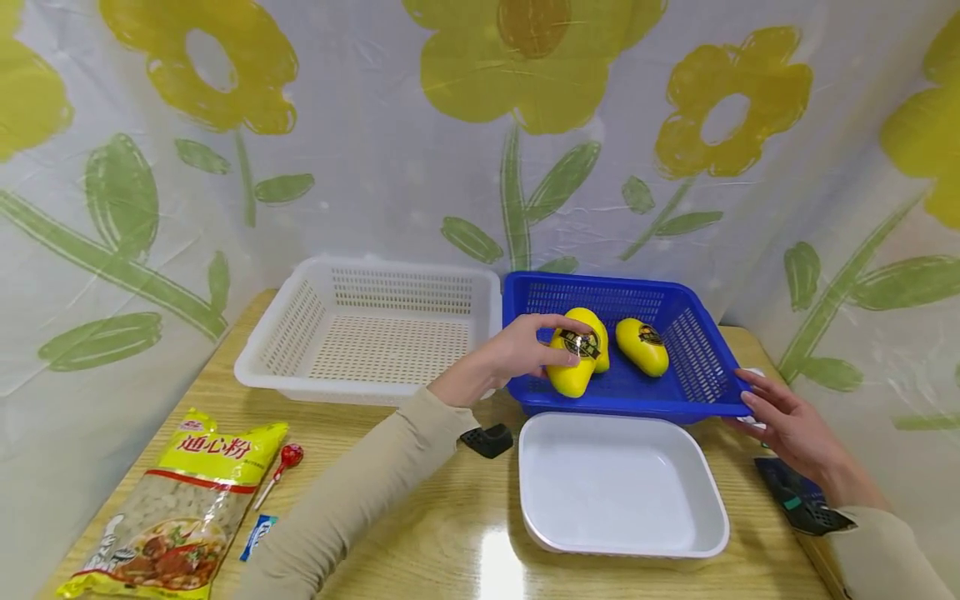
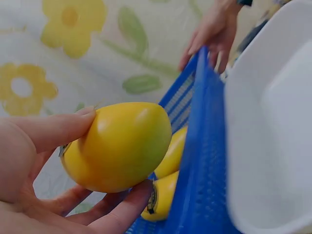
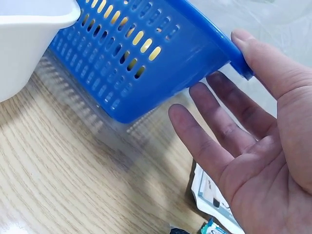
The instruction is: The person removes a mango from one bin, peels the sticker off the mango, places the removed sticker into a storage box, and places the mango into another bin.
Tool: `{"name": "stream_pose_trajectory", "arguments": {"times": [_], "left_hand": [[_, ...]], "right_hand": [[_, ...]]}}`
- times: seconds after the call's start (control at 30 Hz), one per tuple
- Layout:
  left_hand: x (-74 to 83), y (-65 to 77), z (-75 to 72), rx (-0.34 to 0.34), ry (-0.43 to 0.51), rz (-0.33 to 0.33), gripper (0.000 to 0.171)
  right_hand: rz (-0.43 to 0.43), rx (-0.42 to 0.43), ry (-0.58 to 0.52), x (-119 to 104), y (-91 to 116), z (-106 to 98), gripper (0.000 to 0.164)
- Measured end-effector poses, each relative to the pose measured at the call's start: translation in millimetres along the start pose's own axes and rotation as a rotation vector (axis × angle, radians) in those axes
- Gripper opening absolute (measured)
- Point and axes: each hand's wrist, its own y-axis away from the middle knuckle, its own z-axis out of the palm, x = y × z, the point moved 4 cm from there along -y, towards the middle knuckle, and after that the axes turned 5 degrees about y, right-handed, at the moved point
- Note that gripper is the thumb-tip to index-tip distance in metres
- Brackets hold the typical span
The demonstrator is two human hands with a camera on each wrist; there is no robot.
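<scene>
My left hand (image 1: 528,346) grips a yellow mango (image 1: 572,381) with a dark label, over the left part of the blue basket (image 1: 645,407). In the left wrist view, the thumb lies across one side of the held mango (image 2: 129,146) and the fingers curl along the other. Two more mangoes are inside the basket; one (image 1: 642,347) is plainly seen and the other is mostly covered by the held one. At the basket's right corner, my right hand (image 1: 791,425) holds the rim, thumb on top and fingers below, as the right wrist view shows.
A white perforated basket (image 1: 258,379) stands left of the blue one. In front is a white tub (image 1: 622,546). A yellow food bag (image 1: 176,508), red lollipop (image 1: 291,455) and small blue packet (image 1: 258,536) lie at left. A flowered curtain (image 1: 375,167) hangs behind the table.
</scene>
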Motion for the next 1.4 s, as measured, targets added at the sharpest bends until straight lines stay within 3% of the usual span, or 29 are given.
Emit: {"name": "stream_pose_trajectory", "arguments": {"times": [0.2,0.43,0.7,0.83,1.03,1.17,1.4], "left_hand": [[-1.8,35.6,3.4,-0.016,-0.038,0.062,0.039],[-14.4,75.9,-0.4,-0.015,-0.064,0.126,0.038],[-37.1,128.1,-14.1,0.018,-0.116,0.100,0.038],[-50.2,146.5,-17.0,0.016,-0.147,0.092,0.036],[-67.3,159.2,-17.7,0.000,-0.152,0.082,0.036],[-79.3,159.2,-18.6,-0.002,-0.150,0.083,0.037],[-108.0,155.8,-22.6,0.051,-0.177,0.053,0.037]], "right_hand": [[-0.021,-0.018,-0.001,-1,1,0,0.049],[-0.004,-0.007,0.013,0,1,0,0.048],[0.011,0.022,0.012,5,0,1,0.048],[-0.002,0.012,0.005,6,1,1,0.048],[-0.027,-0.008,-0.001,4,2,1,0.048],[-0.033,-0.016,-0.002,2,3,1,0.048],[-0.022,-0.003,-0.018,2,0,1,0.047]]}}
